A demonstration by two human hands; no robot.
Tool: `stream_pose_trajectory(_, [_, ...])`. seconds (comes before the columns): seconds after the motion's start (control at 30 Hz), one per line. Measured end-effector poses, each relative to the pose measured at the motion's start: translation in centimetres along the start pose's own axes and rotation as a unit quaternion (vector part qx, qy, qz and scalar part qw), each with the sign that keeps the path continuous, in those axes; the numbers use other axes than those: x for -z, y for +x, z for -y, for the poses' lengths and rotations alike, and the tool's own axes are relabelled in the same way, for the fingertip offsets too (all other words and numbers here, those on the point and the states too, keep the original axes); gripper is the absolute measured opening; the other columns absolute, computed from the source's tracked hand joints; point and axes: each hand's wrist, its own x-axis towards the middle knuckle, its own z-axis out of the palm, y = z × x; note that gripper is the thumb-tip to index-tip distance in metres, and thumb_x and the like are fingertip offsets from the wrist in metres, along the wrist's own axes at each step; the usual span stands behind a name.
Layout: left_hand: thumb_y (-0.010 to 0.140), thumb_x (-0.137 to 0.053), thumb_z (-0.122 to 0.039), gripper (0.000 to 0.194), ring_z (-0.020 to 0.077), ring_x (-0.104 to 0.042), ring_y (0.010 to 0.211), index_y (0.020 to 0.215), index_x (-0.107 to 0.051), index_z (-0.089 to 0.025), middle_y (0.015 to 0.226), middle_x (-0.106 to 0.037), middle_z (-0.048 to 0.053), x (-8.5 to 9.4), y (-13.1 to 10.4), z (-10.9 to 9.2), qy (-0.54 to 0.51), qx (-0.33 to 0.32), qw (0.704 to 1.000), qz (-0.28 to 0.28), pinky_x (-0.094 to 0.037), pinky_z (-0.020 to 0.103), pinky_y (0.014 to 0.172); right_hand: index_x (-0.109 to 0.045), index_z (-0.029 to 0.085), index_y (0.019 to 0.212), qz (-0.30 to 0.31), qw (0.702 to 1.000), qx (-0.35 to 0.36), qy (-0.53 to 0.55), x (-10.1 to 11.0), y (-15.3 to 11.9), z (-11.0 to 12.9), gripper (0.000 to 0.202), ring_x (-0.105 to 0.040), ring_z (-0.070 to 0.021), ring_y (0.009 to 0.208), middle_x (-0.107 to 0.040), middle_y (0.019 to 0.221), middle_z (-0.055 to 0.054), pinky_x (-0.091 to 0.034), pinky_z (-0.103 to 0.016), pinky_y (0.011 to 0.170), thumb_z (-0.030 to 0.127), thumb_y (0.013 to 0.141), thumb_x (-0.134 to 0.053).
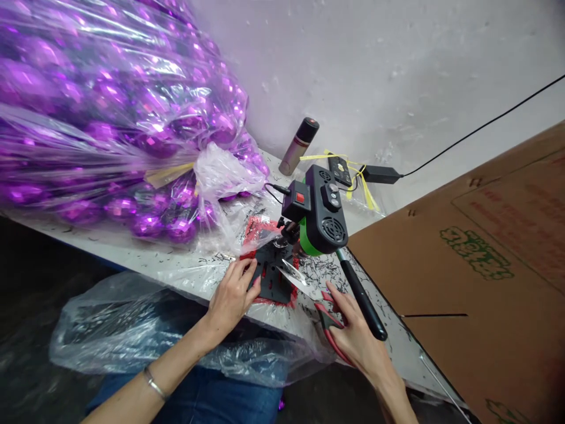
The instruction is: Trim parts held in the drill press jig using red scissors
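My right hand (353, 330) holds scissors (329, 324) by their red and black handles, with the blades apart and pointing up-left over a black slotted base plate (271, 285). At the plate's left edge is my left hand (233, 288), its fingers bent and the thumb near the index finger; whatever is between them is too small to make out. Above the plate stands a black and green machine (326, 212) with a red switch and a black lever handle (362, 300). Red material shows around the plate, and small black scraps lie about it.
Clear plastic bags of shiny purple balls (123, 118) fill the left of the table (176, 259). A spray can (299, 146), a black power adapter (380, 174) and yellow strips are near the wall. A cardboard box (468, 265) stands at right. Clear plastic (132, 330) hangs over my lap.
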Motion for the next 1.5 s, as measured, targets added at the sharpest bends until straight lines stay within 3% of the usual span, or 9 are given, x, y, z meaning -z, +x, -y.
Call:
stream_pose_trajectory(0.13, [0.093,-0.052,-0.018,0.03,0.0259,-0.058,0.101,0.12,-0.057,-0.009,0.108,-0.063,0.014,0.0,0.0,0.0,0.001,0.002,1.0,-0.003,-0.056,0.043,0.088,-0.048,0.028,0.139,-0.031,0.999,-0.004,0.02,0.8,0.1,0.4,0.065,-0.066,-0.0185,0.079,-0.067,0.097,-0.004,-0.052,-0.026,0.065,0.014,0.076,-0.047])
stream_pose_trajectory(0.37, [0.093,-0.051,-0.019,0.03,0.0269,-0.058,0.104,0.12,-0.057,-0.009,0.109,-0.063,0.014,0.0,0.0,-0.1,-0.001,0.002,1.0,0.0,-0.055,0.044,0.089,-0.045,0.025,0.139,-0.015,0.997,0.022,0.074,-0.5,1.5,0.0,0.076,-0.064,-0.02,0.098,-0.063,0.116,-0.008,-0.052,-0.03,0.083,0.007,0.065,-0.047])
stream_pose_trajectory(0.83, [0.094,-0.05,-0.02,0.031,0.0266,-0.058,0.105,0.124,-0.056,-0.014,0.11,-0.062,0.012,0.0,-0.1,-0.2,-0.001,0.011,1.0,0.005,-0.055,0.044,0.09,-0.054,0.024,0.134,-0.044,0.995,0.003,0.087,-1.2,1.2,0.6,0.071,-0.066,-0.0197,0.09,-0.067,0.107,-0.005,-0.054,-0.029,0.078,0.011,0.065,-0.046])
stream_pose_trajectory(1.03, [0.093,-0.051,-0.019,0.03,0.0257,-0.059,0.102,0.121,-0.057,-0.012,0.109,-0.063,0.013,0.2,0.1,-0.2,-0.01,0.014,1.0,0.007,-0.055,0.043,0.09,-0.057,0.018,0.131,-0.076,0.988,-0.08,0.112,-1.3,1.6,2.2,0.067,-0.066,-0.0197,0.076,-0.07,0.095,-0.006,-0.054,-0.029,0.069,0.015,0.064,-0.047])
stream_pose_trajectory(1.2, [0.093,-0.051,-0.019,0.03,0.0261,-0.059,0.103,0.122,-0.057,-0.012,0.109,-0.063,0.013,0.1,0.0,-0.1,-0.007,0.01,1.0,0.009,-0.055,0.043,0.089,-0.061,0.024,0.126,-0.085,0.992,-0.052,0.081,-0.7,0.6,1.3,0.067,-0.067,-0.0207,0.092,-0.069,0.108,-0.005,-0.054,-0.028,0.076,0.013,0.062,-0.047])
stream_pose_trajectory(1.5, [0.093,-0.051,-0.02,0.031,0.0261,-0.059,0.103,0.123,-0.057,-0.013,0.109,-0.063,0.012,-0.1,-0.1,-0.1,0.0,0.012,1.0,0.004,-0.055,0.044,0.09,-0.059,0.025,0.127,-0.069,0.995,-0.025,0.073,-0.6,0.6,2.1,0.065,-0.066,-0.0181,0.08,-0.068,0.099,-0.003,-0.054,-0.027,0.07,0.012,0.064,-0.046])
